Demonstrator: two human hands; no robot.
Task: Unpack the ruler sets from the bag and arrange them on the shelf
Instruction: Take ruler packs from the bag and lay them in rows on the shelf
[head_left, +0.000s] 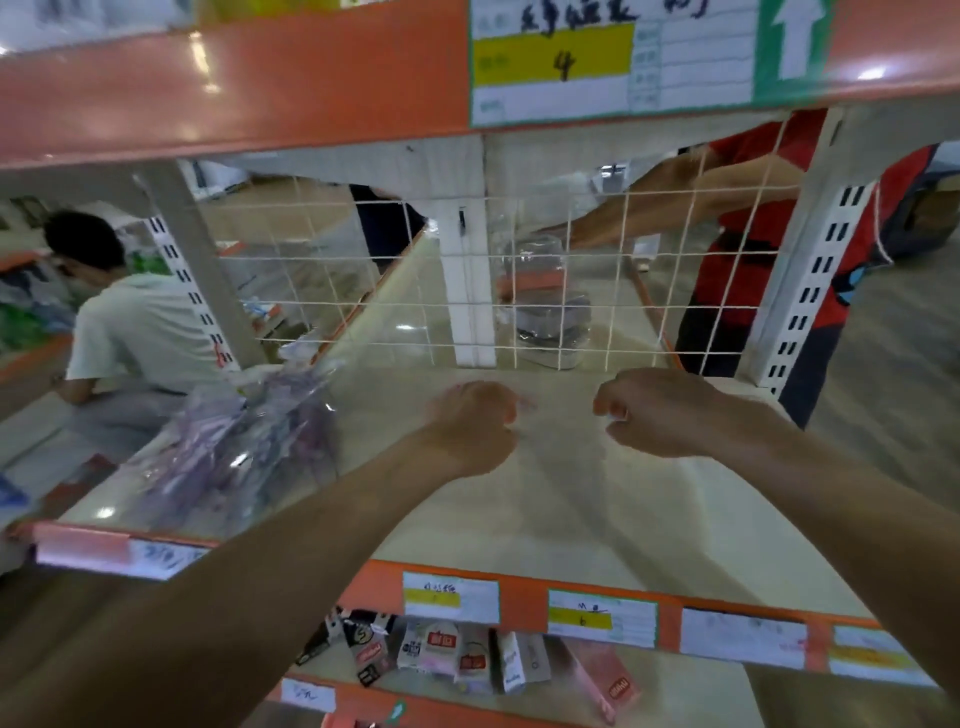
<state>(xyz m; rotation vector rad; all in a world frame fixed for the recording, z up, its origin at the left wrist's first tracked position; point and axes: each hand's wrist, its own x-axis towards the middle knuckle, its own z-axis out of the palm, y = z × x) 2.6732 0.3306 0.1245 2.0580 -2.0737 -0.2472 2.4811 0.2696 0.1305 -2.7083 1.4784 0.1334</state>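
Low in the centre of the frame, the left hand (472, 426) and right hand (649, 410) are hovering as tight fists just apart over the shelf (519, 525); they are seemingly pinching clear film, though I cannot tell for sure. Further in, left of centre, the bag (228, 467) is lying slumped on the shelf, its glossy clear plastic showing purple ruler sets (306, 415) jumbled inside. It is looking light, limp and slippery, so pinching the film near its mouth is probably the safest hold.
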